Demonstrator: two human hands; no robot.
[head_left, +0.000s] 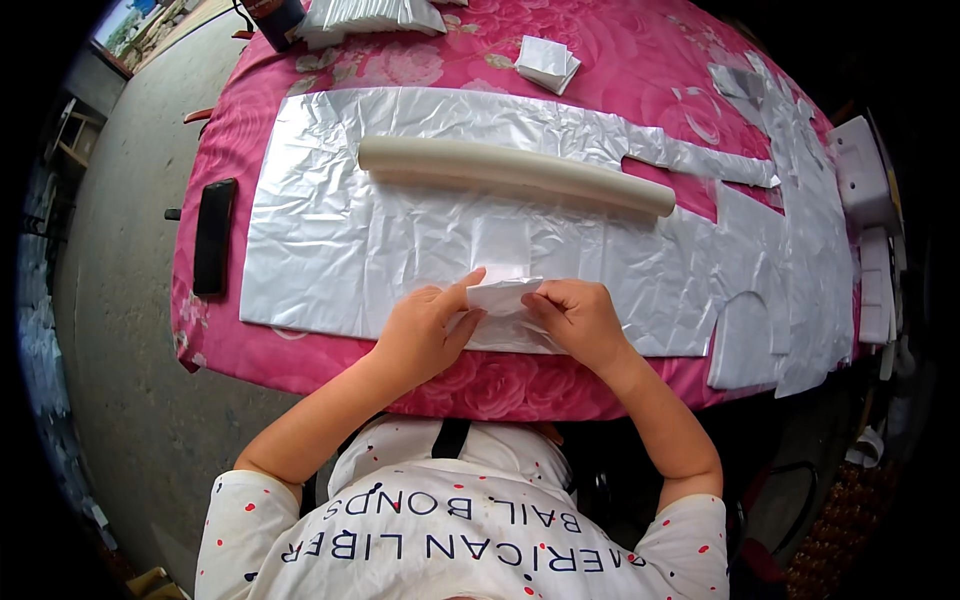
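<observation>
A small folded white plastic bag (505,296) is held between my two hands at the near part of the table. My left hand (425,325) has its thumb and index finger around the left end of it. On the right end, my right hand (575,315) pinches the edge between thumb and curled fingers. Beneath lies a stack of flat, wrinkled white plastic bags (310,240), with handle cut-outs toward the right. Across the stack, beyond my hands, rests a long beige tube (510,170).
A pink flowered cloth (500,390) covers the table. At the left edge lies a black phone-like object (213,238). Folded white packets (547,64) sit at the far side, near a larger white pile (370,15) and a dark container (275,20). White plastic objects (865,170) stand past the right edge.
</observation>
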